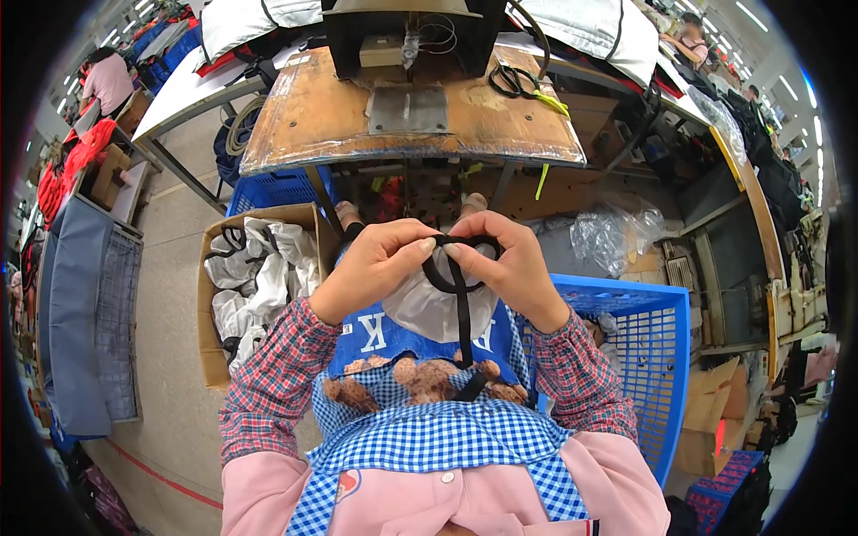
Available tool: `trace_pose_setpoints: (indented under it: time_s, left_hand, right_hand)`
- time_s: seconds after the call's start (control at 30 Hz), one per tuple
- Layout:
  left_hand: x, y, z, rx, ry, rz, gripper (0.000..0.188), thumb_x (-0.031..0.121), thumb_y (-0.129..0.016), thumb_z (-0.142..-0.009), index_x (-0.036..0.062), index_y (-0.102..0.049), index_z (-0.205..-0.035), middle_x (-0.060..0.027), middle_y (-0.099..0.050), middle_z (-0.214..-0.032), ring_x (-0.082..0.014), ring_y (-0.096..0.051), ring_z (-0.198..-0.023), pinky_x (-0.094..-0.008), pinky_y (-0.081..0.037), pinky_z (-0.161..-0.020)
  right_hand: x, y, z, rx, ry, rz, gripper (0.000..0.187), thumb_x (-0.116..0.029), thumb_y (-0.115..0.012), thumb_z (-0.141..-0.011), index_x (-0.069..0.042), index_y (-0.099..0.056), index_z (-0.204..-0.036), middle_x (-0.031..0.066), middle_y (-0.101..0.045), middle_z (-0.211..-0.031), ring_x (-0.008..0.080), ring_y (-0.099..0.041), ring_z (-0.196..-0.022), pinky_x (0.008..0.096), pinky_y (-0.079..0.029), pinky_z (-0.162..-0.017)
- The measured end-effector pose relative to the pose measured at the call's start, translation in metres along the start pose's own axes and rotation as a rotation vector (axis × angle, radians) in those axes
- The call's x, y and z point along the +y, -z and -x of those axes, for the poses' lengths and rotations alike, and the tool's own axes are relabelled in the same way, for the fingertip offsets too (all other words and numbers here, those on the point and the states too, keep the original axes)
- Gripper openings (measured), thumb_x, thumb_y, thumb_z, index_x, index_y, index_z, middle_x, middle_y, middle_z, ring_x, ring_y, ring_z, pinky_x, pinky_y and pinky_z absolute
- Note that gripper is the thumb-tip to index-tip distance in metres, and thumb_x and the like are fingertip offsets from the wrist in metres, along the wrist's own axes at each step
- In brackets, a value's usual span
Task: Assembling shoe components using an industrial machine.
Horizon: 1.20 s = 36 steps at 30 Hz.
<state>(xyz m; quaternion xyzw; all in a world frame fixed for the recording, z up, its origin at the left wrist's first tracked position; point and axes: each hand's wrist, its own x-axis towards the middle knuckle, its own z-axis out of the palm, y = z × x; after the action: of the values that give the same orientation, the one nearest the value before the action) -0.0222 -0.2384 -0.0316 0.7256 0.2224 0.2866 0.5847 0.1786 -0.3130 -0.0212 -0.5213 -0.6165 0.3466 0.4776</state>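
In front of my lap I hold a small white, thin fabric piece (427,308) edged with black binding. A black strap (464,326) hangs down from it over my apron. My left hand (382,263) pinches the black edging between thumb and forefinger. Close beside it, my right hand (511,266) pinches the same edging, with a black loop curving below its fingers. The fingertips of both hands almost meet. Just left of my forearm, a cardboard box (207,335) holds several similar white fabric pieces (286,250) with black trim.
Ahead is a wooden workbench (313,116) with a machine (411,54), a metal plate (407,110) and black-handled scissors (512,82). A blue crate (666,357) stands at my right. Clear plastic (617,234) lies beyond it. A person in pink (107,80) sits far left.
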Motion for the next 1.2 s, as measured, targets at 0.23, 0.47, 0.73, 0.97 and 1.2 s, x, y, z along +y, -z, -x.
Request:
trace_pose_setpoints:
  time_s: [0.23,0.47,0.73,0.97,1.2]
  left_hand:
    - [-0.008,-0.008,0.001,-0.021,-0.053,-0.058,0.022,0.013,-0.055,-0.095,-0.0058,-0.063,-0.104,-0.0056,-0.060,-0.085,-0.0115,-0.056,-0.081,-0.0256,-0.045,-0.071]
    - [-0.015,-0.016,0.001,-0.056,-0.062,-0.074,0.024,0.015,-0.055,-0.095,-0.0049,-0.063,-0.104,-0.0073,-0.061,-0.087,-0.0134,-0.057,-0.081,-0.0262,-0.046,-0.072]
    - [-0.014,-0.018,0.002,-0.061,0.151,0.194,0.024,0.016,-0.055,-0.096,-0.0039,-0.065,-0.105,0.0010,-0.064,-0.089,-0.0048,-0.053,-0.080,-0.0220,-0.045,-0.070]
    - [-0.024,-0.019,0.002,0.028,0.214,0.328,0.024,0.017,-0.055,-0.096,-0.0045,-0.066,-0.099,0.0057,-0.060,-0.082,-0.0004,-0.049,-0.074,-0.0179,-0.041,-0.063]
    - [-0.028,-0.017,0.002,0.029,0.257,0.301,0.024,0.017,-0.055,-0.096,-0.0033,-0.067,-0.093,0.0089,-0.057,-0.076,0.0012,-0.045,-0.068,-0.0180,-0.037,-0.057]
  right_hand:
    - [0.010,0.001,0.009,0.019,-0.052,-0.003,0.023,-0.016,-0.070,-0.084,0.002,-0.065,-0.097,0.0071,-0.068,-0.086,0.0122,-0.062,-0.080,0.0258,-0.049,-0.072]
    - [0.015,0.005,0.018,-0.010,-0.126,-0.047,0.018,-0.012,-0.070,-0.086,0.001,-0.064,-0.098,-0.0016,-0.062,-0.088,0.0043,-0.054,-0.081,0.0198,-0.045,-0.071]
    - [0.024,0.011,0.019,-0.059,-0.167,-0.253,0.018,-0.015,-0.065,-0.092,0.002,-0.065,-0.098,-0.0012,-0.064,-0.088,0.0056,-0.055,-0.083,0.0218,-0.046,-0.073]
    - [0.017,0.005,0.015,0.035,0.053,-0.003,0.015,-0.010,-0.067,-0.087,-0.001,-0.067,-0.099,0.0073,-0.067,-0.093,0.0168,-0.063,-0.085,0.0291,-0.050,-0.078]
    - [0.015,0.005,0.007,0.063,0.473,0.429,0.014,-0.008,-0.071,-0.080,-0.003,-0.067,-0.093,0.0100,-0.064,-0.088,0.0285,-0.061,-0.087,0.0374,-0.050,-0.078]
